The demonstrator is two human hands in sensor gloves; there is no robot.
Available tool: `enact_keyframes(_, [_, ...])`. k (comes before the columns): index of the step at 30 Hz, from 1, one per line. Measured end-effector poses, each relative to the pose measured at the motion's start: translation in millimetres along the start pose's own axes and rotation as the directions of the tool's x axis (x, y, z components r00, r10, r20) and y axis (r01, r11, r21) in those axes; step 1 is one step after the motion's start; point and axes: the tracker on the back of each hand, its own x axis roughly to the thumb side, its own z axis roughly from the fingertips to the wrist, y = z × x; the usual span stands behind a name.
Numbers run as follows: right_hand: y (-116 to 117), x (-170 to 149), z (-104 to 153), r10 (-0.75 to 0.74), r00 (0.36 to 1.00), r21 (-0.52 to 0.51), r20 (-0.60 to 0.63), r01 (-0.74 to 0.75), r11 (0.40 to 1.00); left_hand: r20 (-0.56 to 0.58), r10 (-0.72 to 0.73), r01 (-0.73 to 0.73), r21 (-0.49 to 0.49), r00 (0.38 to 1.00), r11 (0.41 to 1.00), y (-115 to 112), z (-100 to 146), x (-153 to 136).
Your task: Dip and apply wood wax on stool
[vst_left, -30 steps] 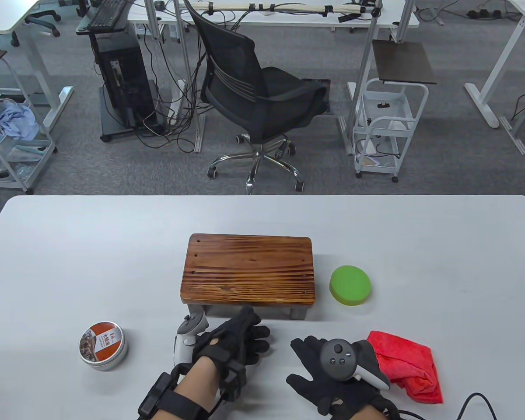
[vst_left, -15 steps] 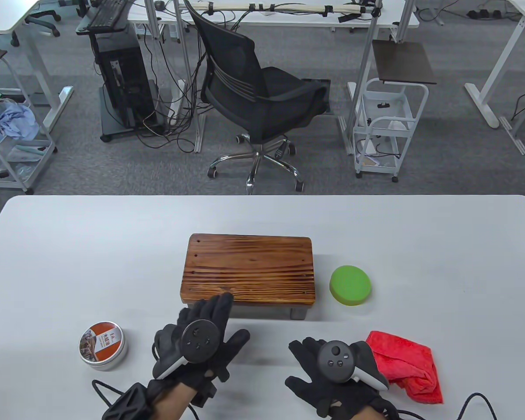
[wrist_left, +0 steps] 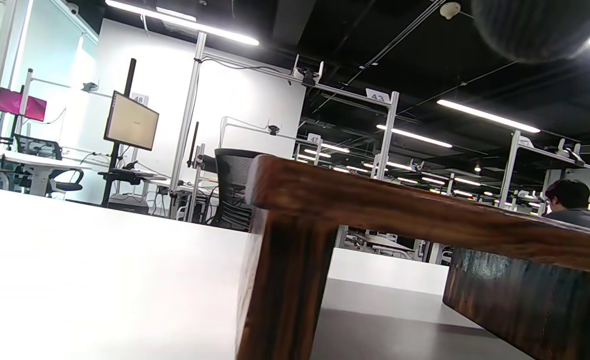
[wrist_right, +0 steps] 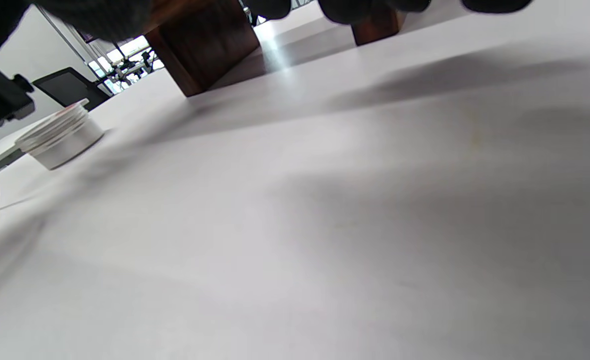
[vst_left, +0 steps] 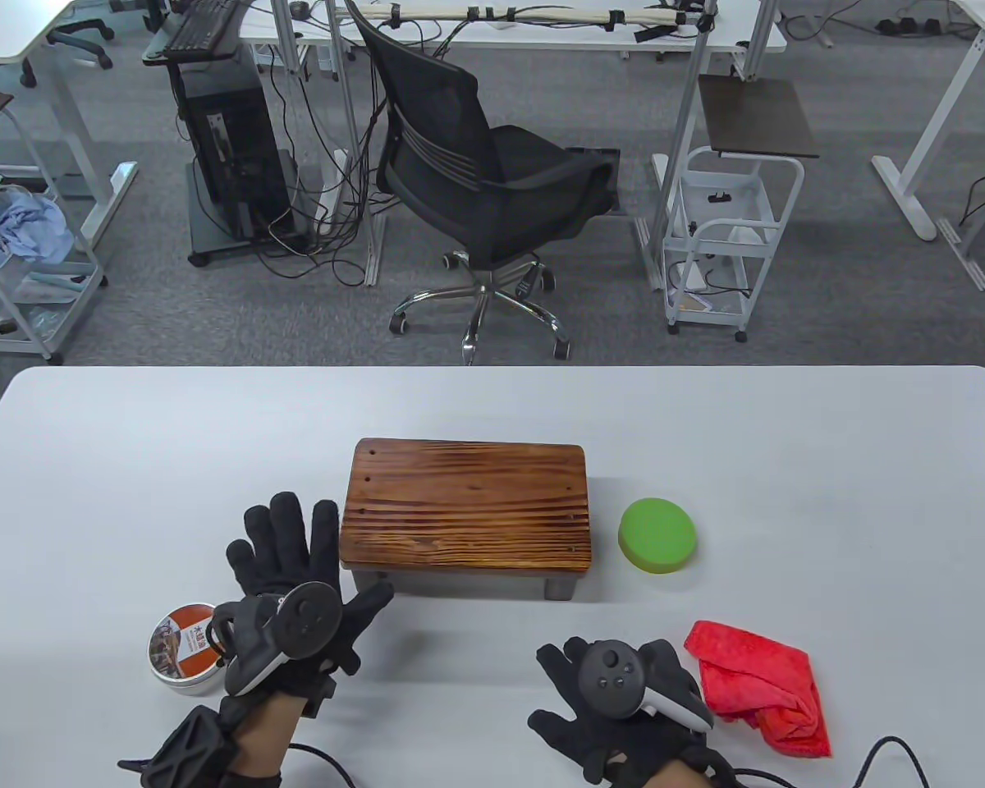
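A: What changed in the last second?

B: The left hand (vst_left: 295, 603) moved. Before, it lay in front of the stool (vst_left: 466, 509), near the middle of the surface (vst_left: 131, 460), turned on its side. Then it rolled palm down and travelled to the left. At this moment it was beside the stool's left front corner, fingers straight and spread, and it held nothing. Its wrist and tracker covered a part of the wax tin (vst_left: 182, 648).

A: And the right hand?

B: The right hand (vst_left: 616, 702) almost did not move. It rested flat on the surface, just left of the red cloth (vst_left: 759, 685), with fingers relaxed and its grip empty.

A: Where were the task's things?

B: The stool stood in the middle, in the same place as before. The tin was at the front left, and its lid looked still on, as far as I could see. The green sponge (vst_left: 657, 535) lay just to the right of the stool, untouched. From the right wrist view the tin (wrist_right: 60, 140) also appeared closed.

A: So what did it mean for the task?

B: I judged that the work had hardly begun. The left hand seemed to go toward the tin, probably to hold or open it. No wax was dipped yet, and nobody had taken the sponge.
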Motion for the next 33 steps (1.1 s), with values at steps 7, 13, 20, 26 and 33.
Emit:
enact_keyframes(7, [-13.4,-0.9,8.1,0.01,1.0,-0.069,0.018,-0.009,0.998,-0.018,0.038,-0.038,-0.031,0.999,0.999,-4.3,3.3,-9.7])
enact_keyframes(13, [-54.8,-19.8,32.3,0.025,0.999,-0.238,-0.032,-0.032,0.971,-0.027,0.072,-0.073,-0.039,0.997,0.997,-4.0,5.4,-13.2])
enact_keyframes(20, [-87.7,-80.0,54.0,0.068,0.958,-0.215,-0.279,-0.131,0.968,-0.022,0.094,-0.094,-0.046,0.995,0.994,-5.1,6.7,-10.5])
enact_keyframes(26, [-74.3,-131.2,67.4,0.183,0.862,0.024,-0.473,-0.195,0.981,-0.019,0.102,-0.103,-0.046,0.995,0.994,-5.8,6.4,-10.3])
enact_keyframes(33, [-44.2,-154.8,66.2,0.28,0.826,0.183,-0.489,-0.217,0.959,-0.023,0.1,-0.101,-0.066,0.995,0.993,-10.1,5.7,-10.6])
